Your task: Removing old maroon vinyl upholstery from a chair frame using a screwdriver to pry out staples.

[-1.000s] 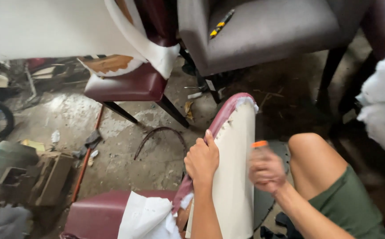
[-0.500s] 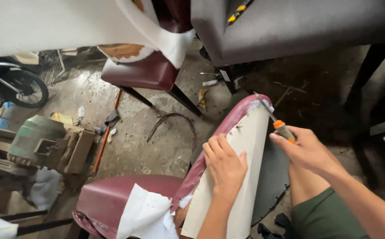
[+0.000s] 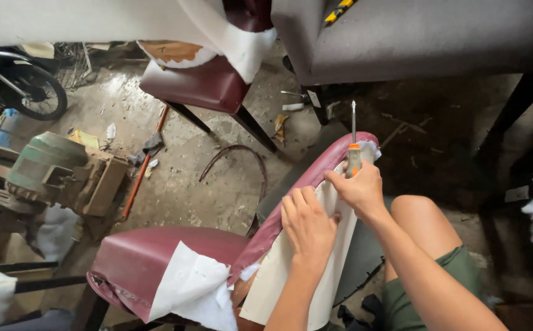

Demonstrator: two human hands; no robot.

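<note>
Chair back panel: a maroon-covered panel with pale backing stands tilted near the middle of the scene, its top edge pointing far and right, its lower end by the maroon seat.
Left hand: the left hand lies flat on the pale backing, fingers together and pressed down.
Right hand: the right hand is closed in a fist around the handle of a screwdriver, just right of the left hand and at the panel's upper edge.
Screwdriver: the screwdriver has an orange and grey handle and stands upright, its metal tip pointing far, above the panel's top.
Seat: the maroon seat sits near left, with a white cloth draped over its near right corner.
Knee: a bare knee with green shorts is right of the panel.
Floor: a dirty concrete floor; a curved metal strip lies far of the panel.
Far: a second maroon chair and a grey chair.
Left: a green motor and a wheel.
</note>
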